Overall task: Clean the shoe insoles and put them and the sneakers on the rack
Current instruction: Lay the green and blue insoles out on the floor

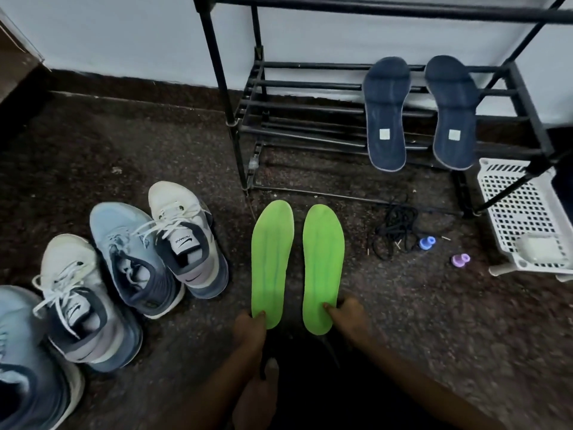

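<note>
Insoles (272,262), heels pinched in left hand (250,327) and right hand (347,315), toes toward rack (221,88) at frame top, seemingly for shelving.

Dim light, soft blur, wide-angle edge distortion

Single head cam, wide-angle, worn by the person, aimed forward and steeply down at the floor (155,156). Left hand (249,325) and right hand (347,315) at bottom centre, closest to lens; green insoles (273,262) mid-frame. Rack (310,66) and wall (124,32) up top, farthest; rack's top is cut by the frame edge. Sneakers (133,252) at left edge, nearest one cropped.
</note>
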The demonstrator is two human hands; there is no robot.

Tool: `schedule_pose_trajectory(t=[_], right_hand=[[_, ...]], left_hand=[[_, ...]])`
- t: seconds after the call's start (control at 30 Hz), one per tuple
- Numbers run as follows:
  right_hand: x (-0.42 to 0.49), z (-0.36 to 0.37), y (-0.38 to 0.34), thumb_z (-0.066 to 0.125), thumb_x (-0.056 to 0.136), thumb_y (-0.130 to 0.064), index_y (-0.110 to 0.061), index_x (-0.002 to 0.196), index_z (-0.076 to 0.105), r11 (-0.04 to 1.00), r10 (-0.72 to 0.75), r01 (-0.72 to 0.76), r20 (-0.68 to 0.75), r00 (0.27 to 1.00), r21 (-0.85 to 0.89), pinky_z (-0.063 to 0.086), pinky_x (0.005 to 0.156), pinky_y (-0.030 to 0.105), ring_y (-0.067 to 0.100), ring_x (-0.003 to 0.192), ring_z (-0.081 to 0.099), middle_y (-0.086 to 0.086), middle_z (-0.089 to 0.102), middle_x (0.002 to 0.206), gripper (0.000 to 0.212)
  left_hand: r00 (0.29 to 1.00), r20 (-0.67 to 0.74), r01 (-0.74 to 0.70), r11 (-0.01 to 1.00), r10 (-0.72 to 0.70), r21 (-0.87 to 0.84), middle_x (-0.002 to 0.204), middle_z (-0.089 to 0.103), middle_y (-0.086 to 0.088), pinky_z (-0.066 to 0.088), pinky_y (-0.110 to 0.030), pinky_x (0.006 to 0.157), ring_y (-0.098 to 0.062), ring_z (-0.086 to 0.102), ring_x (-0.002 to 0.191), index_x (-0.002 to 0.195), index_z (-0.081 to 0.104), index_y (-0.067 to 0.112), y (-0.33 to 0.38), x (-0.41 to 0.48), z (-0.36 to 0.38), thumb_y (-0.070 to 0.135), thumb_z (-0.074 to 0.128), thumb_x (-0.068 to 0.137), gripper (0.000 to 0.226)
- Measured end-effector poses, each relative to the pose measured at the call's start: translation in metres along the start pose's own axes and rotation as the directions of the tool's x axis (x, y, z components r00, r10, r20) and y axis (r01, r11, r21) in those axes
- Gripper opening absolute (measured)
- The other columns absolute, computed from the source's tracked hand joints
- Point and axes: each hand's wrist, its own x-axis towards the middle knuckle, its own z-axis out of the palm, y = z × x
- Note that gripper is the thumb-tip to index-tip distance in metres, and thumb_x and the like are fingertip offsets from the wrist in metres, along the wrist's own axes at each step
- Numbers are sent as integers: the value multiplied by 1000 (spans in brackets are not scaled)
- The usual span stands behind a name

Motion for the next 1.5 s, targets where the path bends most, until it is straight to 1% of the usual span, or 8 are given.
schedule_pose_trajectory(t=[0.17,0.27,0.57,0.67,0.77,1.07,1.3,1.5], right_hand=[[-5,-28,-4,62,82,-35,-16,77,61,1000,-25,26,-12,1000,18,48,74,35,22,82,61,15,67,96,19],[-10,-67,-26,61,84,-25,-20,61,57,986,-101,116,-126,987,117,50,78,39,29,85,64,13,69,87,23],[-28,-215,-116,55,87,-21,-10,83,64,889,-193,385,-559,807,249,43,77,33,29,93,60,13,68,94,15],[-8,-255,-129,58,85,-17,-11,78,57,874,-175,416,-637,751,251,42,75,32,32,94,59,15,65,94,10],[27,-278,-124,65,82,-26,-6,93,61,916,-97,328,-666,740,231,39,85,34,34,110,51,16,58,113,23],[89,-279,-100,76,70,-29,-1,84,58,698,149,161,-362,920,698,53,81,48,33,84,61,19,62,94,37],[90,-276,-112,69,77,-3,-9,56,51,613,82,245,-369,926,751,48,68,38,25,76,56,12,60,77,28],[73,-273,-111,62,83,1,-2,83,64,621,33,297,-403,914,725,52,56,29,22,68,59,13,62,88,4]], left_hand=[[995,-11,-96,994,96,45,107,65,-24,48,-38,84,-38,61,99,104,63,-8,36,-12,-21,7,59,88,22],[972,-18,-236,972,236,3,100,62,-22,39,-30,63,-33,58,85,104,60,-4,87,-28,-33,8,55,90,19],[801,30,-591,799,598,-112,92,58,-9,44,-32,80,-23,53,88,87,61,8,270,-110,-26,4,49,90,13],[823,108,-541,828,557,-148,87,62,-16,46,-31,79,-25,58,88,72,59,8,306,-109,-2,7,56,87,15],[876,192,-418,896,442,-151,113,62,-29,52,-43,84,-38,60,108,104,64,-5,324,-98,26,15,62,87,26],[872,428,-125,952,239,-278,137,43,-28,45,-45,92,-39,47,124,133,40,-6,327,-105,71,15,54,96,46],[875,354,-164,890,331,-426,128,55,-22,51,-36,77,-35,58,112,119,49,-12,330,-108,81,-9,49,92,28],[861,314,-215,846,400,-488,125,57,-21,51,-34,78,-34,59,111,117,54,-10,326,-120,72,-12,47,91,26]])
